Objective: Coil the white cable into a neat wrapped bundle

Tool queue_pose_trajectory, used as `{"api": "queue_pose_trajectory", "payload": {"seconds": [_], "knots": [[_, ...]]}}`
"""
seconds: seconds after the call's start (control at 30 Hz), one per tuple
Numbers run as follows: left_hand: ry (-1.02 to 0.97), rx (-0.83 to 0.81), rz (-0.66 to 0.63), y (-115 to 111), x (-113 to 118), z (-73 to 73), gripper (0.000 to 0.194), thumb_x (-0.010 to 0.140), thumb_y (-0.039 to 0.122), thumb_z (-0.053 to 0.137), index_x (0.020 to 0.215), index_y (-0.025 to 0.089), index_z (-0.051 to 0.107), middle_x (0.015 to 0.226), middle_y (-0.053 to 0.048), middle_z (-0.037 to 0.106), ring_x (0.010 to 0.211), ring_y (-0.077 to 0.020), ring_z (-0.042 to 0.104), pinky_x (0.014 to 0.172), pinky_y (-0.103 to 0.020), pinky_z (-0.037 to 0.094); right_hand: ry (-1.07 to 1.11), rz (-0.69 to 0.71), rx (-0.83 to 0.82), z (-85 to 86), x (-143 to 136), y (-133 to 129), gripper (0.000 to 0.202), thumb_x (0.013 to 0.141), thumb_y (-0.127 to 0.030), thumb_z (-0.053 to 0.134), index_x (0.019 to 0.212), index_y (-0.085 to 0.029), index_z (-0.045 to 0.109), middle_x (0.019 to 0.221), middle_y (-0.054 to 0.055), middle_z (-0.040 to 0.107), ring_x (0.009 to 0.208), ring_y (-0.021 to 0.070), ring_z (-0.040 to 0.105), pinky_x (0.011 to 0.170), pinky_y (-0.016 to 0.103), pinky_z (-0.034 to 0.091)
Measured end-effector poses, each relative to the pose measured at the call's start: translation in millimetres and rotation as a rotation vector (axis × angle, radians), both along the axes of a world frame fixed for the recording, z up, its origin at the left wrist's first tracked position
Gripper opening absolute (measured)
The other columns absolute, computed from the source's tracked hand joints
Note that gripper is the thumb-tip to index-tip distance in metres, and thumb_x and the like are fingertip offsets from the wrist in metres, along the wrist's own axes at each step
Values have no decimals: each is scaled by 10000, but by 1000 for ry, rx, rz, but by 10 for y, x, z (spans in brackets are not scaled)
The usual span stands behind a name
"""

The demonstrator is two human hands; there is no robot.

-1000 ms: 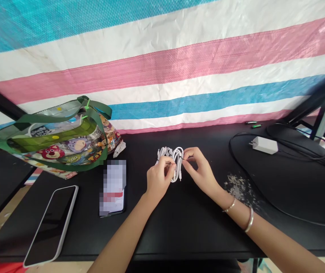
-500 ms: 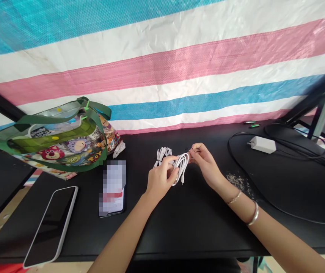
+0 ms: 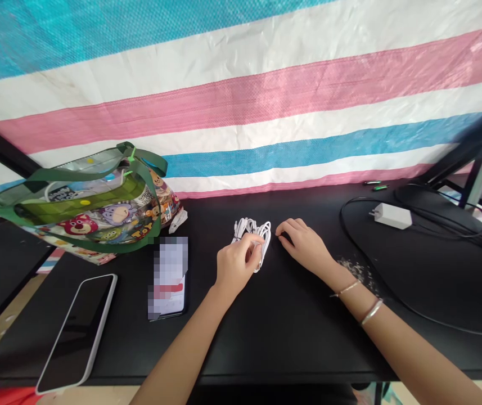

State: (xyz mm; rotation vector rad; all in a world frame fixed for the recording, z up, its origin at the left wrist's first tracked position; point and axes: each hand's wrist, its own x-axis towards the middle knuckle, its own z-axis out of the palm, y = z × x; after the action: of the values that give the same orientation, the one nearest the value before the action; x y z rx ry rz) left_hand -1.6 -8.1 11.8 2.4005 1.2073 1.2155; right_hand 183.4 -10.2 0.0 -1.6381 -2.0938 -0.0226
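Here, left fingers (image 3: 254,238) pinch a white cable coil (image 3: 267,235), long axis pointing forward; right fingers (image 3: 288,226) unclear.

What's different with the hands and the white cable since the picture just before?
The coiled white cable in the left hand shifted left, toward the other cable bundle. The right hand turned palm-down, its fingers lower; whether they let go of anything is unclear. The bag and white charger stayed put.

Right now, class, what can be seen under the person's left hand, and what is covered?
White coiled cables show beyond the left hand, with black tabletop around them. The stretch directly beneath the hand is covered, so I cannot tell what lies there.
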Motion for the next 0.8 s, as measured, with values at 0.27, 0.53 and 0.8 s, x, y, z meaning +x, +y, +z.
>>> {"api": "queue_pose_trajectory", "payload": {"seconds": [0.27,0.53,0.8], "knots": [[37,-83,63,-2,-7,13,177,833,176,472,845,223,643,496,66,595,450,-82,550,503,-160,377,412,122,-7,103,-76,-26,147,786,-131,479,820,-255,552,838,47,648,820,245,591,719,403,489],[-26,-176,78,3,1,20,139,827,171,486,889,212,603,545,56,626,479,-91,571,520,-168,399,864,330,-184,201,-285,-148,181,817,-227,541,990,-243,493,877,33,635,827,189,627,803,394,499],[-71,-209,-27,-8,7,-18,150,834,185,464,935,212,572,597,43,651,517,-102,596,541,-184,445,1132,242,-283,15,-304,-103,305,797,-360,607,1040,-251,458,919,23,595,800,160,600,720,332,509]]}}
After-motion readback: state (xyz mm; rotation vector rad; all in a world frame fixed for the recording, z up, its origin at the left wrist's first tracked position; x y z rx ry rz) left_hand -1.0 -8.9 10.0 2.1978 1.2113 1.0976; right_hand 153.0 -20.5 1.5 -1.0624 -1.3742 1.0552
